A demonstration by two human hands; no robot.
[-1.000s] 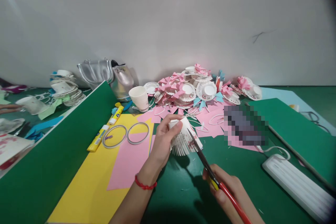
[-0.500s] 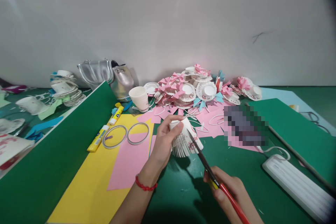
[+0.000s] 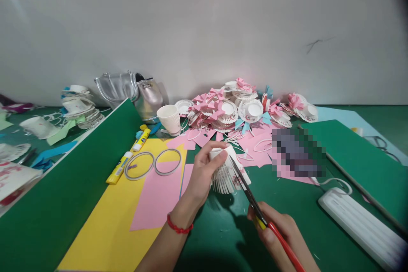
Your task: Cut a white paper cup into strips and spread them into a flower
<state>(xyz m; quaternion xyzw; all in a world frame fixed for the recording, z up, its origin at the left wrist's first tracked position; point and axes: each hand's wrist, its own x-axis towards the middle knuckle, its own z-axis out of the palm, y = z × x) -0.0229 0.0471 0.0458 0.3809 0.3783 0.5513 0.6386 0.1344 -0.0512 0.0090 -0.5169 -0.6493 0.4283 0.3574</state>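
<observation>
My left hand (image 3: 204,174) grips a white paper cup (image 3: 240,178) by its base, thumb in front. Part of the cup's wall is cut into narrow strips that fan out downward; the right part is uncut and bears a reddish print. My right hand (image 3: 277,229) is closed around a pair of scissors (image 3: 251,199) with red and yellow handles. The blades point up and left, lying against the cup's wall beside the strips. A red braided bracelet is on my left wrist.
Behind lies a heap of fringed cup pieces (image 3: 251,110) with pink bows. Left are stacked paper cups (image 3: 168,119), glue sticks (image 3: 119,168), tape rolls (image 3: 167,162) and a green divider (image 3: 79,170). A white lamp (image 3: 363,225) and a pixelated patch are at right.
My left hand and the cup have shifted slightly right and down. The scissors sit a little lower, their blades still at the cup's wall.
</observation>
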